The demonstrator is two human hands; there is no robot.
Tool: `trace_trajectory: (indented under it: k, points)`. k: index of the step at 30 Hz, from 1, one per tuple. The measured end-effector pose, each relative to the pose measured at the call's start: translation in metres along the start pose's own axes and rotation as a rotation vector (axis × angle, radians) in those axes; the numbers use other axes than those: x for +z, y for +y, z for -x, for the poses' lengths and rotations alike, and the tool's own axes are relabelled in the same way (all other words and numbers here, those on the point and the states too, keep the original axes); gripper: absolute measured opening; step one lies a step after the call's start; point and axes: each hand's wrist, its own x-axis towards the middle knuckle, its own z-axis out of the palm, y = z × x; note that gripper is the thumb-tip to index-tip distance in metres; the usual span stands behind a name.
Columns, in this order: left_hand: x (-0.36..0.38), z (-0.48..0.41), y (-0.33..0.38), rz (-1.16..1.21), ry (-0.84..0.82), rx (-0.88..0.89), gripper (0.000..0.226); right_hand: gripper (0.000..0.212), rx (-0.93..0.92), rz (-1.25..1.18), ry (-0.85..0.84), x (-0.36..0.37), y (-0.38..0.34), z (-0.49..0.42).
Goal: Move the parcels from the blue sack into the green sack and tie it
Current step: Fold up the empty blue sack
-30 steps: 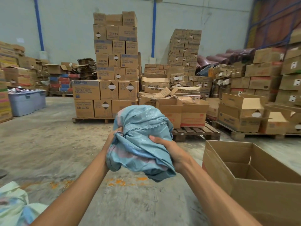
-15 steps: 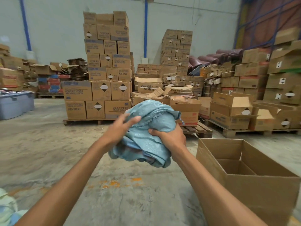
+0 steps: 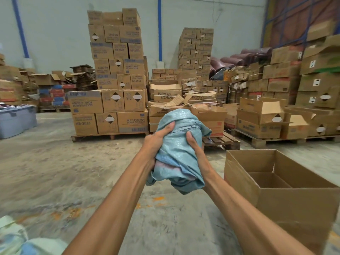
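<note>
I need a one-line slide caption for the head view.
Left hand and right hand hold a bunched blue sack near an open carton.

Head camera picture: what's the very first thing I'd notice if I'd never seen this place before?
Right in the middle, the left hand and right hand squeeze a scrunched-up blue sack held out in front of the person. Just to the right, on the floor, sits a big open cardboard box. Behind it all, tall stacks of cartons rise against the wall.
</note>
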Motion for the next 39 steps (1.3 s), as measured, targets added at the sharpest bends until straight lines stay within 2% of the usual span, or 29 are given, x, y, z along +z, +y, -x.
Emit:
trace_trajectory:
  k: [2, 4, 7, 11, 13, 15, 16, 19, 23, 25, 29, 33, 36, 38, 39]
  points:
    - [0.009, 0.004, -0.003, 0.081, -0.079, -0.029, 0.063, 0.073, 0.081, -0.092, -0.120, -0.002, -0.007, 0.008]
    - [0.011, 0.004, -0.004, 0.199, -0.170, -0.030, 0.046, 0.083, 0.156, -0.183, -0.266, -0.007, -0.016, 0.013]
    - [0.011, 0.000, -0.002, 0.334, -0.246, -0.018, 0.053, 0.086, 0.180, -0.200, -0.369, -0.006, -0.036, 0.008]
    - [0.016, -0.020, 0.009, 0.241, -0.087, 0.125, 0.047, 0.079, 0.141, -0.190, -0.372, -0.007, -0.050, -0.007]
    - [0.016, -0.036, 0.009, -0.060, 0.083, 0.236, 0.053, 0.077, 0.129, -0.202, -0.347, -0.015, -0.050, -0.013]
    - [0.010, -0.047, 0.002, -0.579, 0.352, 0.356, 0.060, 0.068, 0.108, -0.135, -0.293, -0.024, -0.051, -0.017]
    - [0.010, -0.050, -0.003, -0.693, 0.418, 0.397, 0.061, 0.062, 0.087, -0.081, -0.259, -0.027, -0.055, -0.016]
    - [0.025, -0.053, -0.016, -0.533, 0.325, 0.401, 0.055, 0.044, 0.091, -0.035, -0.223, -0.045, -0.063, -0.015]
    - [0.067, -0.075, -0.036, -0.515, 0.303, 0.384, 0.056, 0.042, 0.106, -0.002, -0.126, -0.080, -0.094, -0.014]
    - [0.098, -0.091, -0.043, -0.488, 0.230, 0.327, 0.056, 0.045, 0.073, 0.000, -0.088, -0.103, -0.115, -0.016]
    - [0.165, -0.130, -0.060, -0.408, 0.077, 0.161, 0.055, 0.067, 0.053, 0.060, -0.019, -0.160, -0.157, -0.029]
    - [0.218, -0.174, -0.102, -0.297, 0.066, 0.014, 0.047, 0.064, 0.041, 0.143, 0.112, -0.223, -0.196, -0.056]
    - [0.237, -0.200, -0.155, -0.454, 0.175, -0.058, 0.042, 0.077, 0.002, 0.272, 0.300, -0.264, -0.206, -0.076]
    - [0.242, -0.205, -0.191, -0.611, 0.257, -0.116, 0.049, 0.074, -0.067, 0.399, 0.423, -0.290, -0.207, -0.085]
    - [0.243, -0.206, -0.211, -0.670, 0.245, -0.147, 0.055, 0.068, -0.092, 0.492, 0.479, -0.304, -0.207, -0.090]
